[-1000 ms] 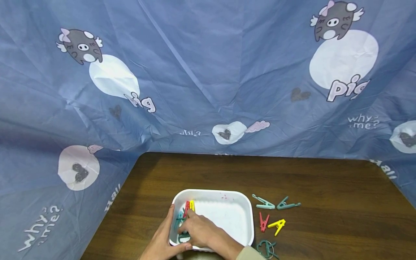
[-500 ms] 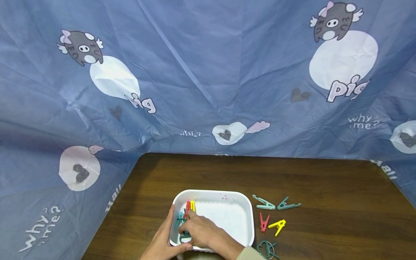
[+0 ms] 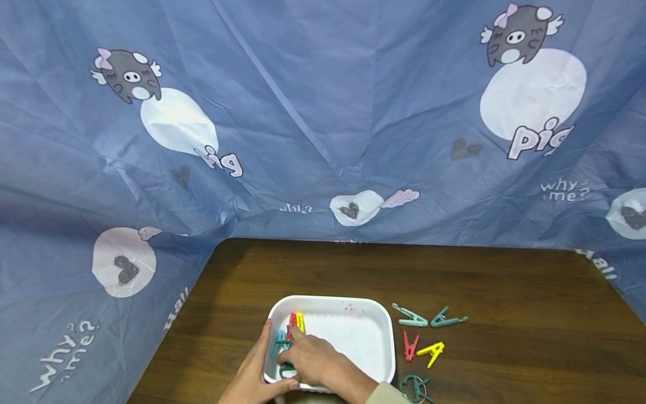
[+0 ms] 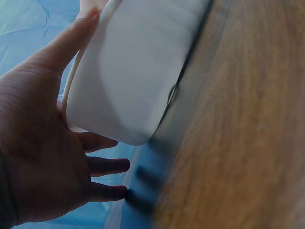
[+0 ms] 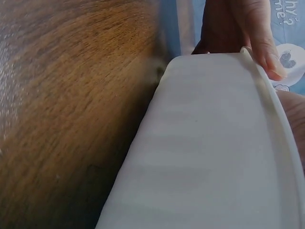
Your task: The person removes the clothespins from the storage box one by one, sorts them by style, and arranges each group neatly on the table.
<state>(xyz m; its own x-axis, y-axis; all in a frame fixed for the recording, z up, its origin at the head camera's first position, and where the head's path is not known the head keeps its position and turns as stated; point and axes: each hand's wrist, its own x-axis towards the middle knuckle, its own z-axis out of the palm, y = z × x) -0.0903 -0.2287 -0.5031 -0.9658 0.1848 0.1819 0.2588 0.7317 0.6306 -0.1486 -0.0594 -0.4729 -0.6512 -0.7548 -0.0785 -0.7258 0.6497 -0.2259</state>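
A white tray [image 3: 353, 342] holds clips along its left side: a red clip [image 3: 292, 320], a yellow clip [image 3: 300, 321], a light teal clip [image 3: 281, 338] and a dark green clip [image 3: 287, 368]. My left hand [image 3: 252, 367] spans the near left corner, thumb on the front rim; the left wrist view shows several fingers of this hand [image 4: 47, 138] straight. My right hand [image 3: 318, 359] reaches over the front rim among the clips, index finger by the red one. Its fingers partly cover the dark green clip, and whether they grip it is hidden.
Right of the tray on the brown table [image 3: 504, 292] lie two teal clips [image 3: 411, 317] [image 3: 448, 318], a red clip [image 3: 409, 347], a yellow clip [image 3: 432, 352] and a green clip with a ring [image 3: 416, 387]. A blue printed cloth [image 3: 313, 112] hangs behind and at the sides.
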